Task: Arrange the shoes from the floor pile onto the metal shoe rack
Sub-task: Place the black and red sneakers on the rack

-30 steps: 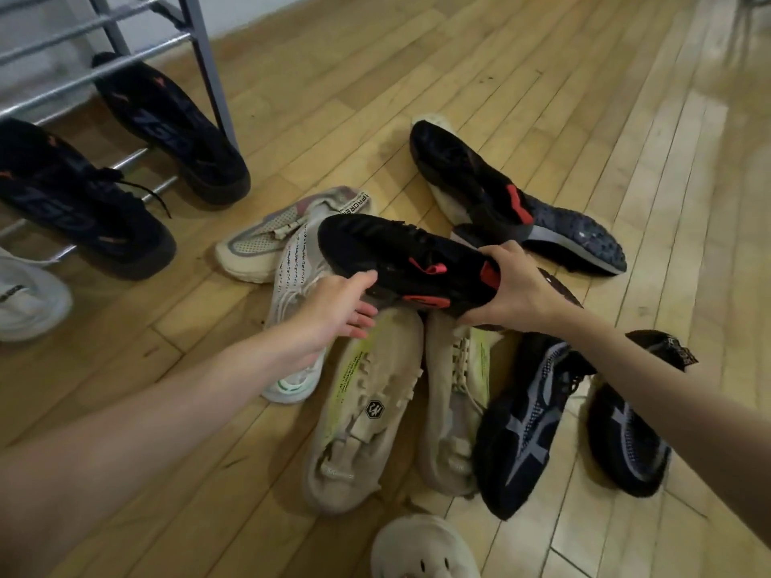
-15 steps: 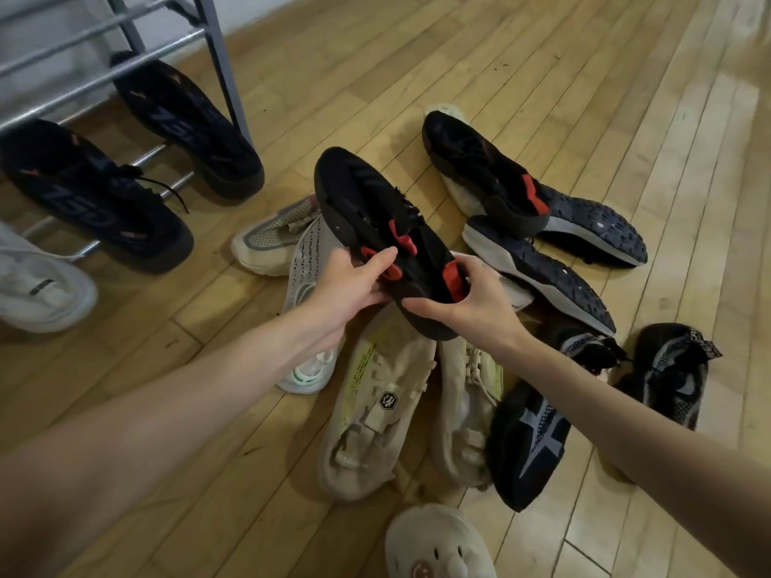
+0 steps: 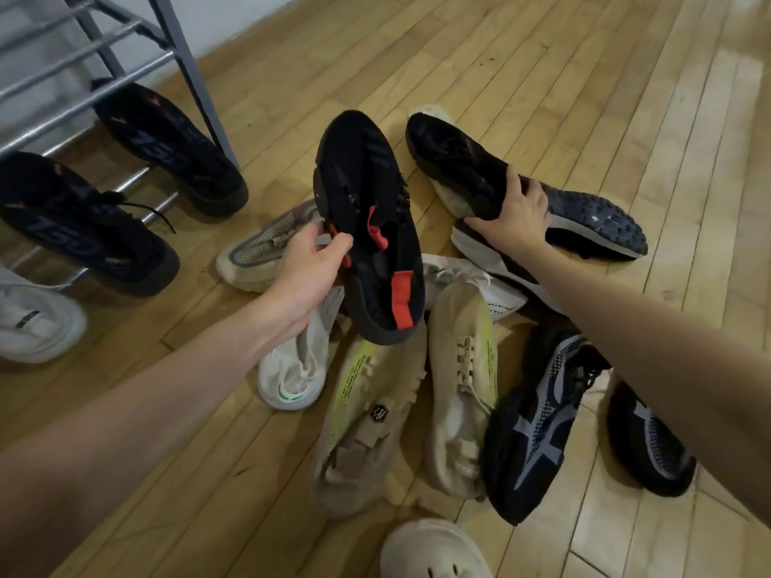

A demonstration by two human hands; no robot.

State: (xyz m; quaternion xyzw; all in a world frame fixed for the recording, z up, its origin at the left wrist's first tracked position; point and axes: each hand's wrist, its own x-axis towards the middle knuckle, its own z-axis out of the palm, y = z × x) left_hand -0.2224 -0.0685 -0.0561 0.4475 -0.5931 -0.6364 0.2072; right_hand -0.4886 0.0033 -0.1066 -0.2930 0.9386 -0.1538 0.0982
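Note:
My left hand (image 3: 311,264) grips a black shoe with red tabs (image 3: 367,210) by its opening and holds it above the pile, toe pointing away from me. My right hand (image 3: 515,216) is closed on the heel of its black mate (image 3: 454,160), which lies on the floor at the far side of the pile. The metal shoe rack (image 3: 183,64) stands at the upper left, with two dark shoes (image 3: 79,223) on its lowest bars and a white shoe (image 3: 33,319) beside them.
Still on the wooden floor lie two beige shoes (image 3: 459,390), a white knit shoe (image 3: 296,369), a grey-beige shoe (image 3: 258,252), two dark blue knit shoes (image 3: 538,423), a treaded black sole (image 3: 596,219) and a cream clog (image 3: 434,552) at the bottom edge.
The red-tabbed black shoe passed from my right hand into my left and rose off the pile. My right hand let go and reached across to grasp the second black shoe.

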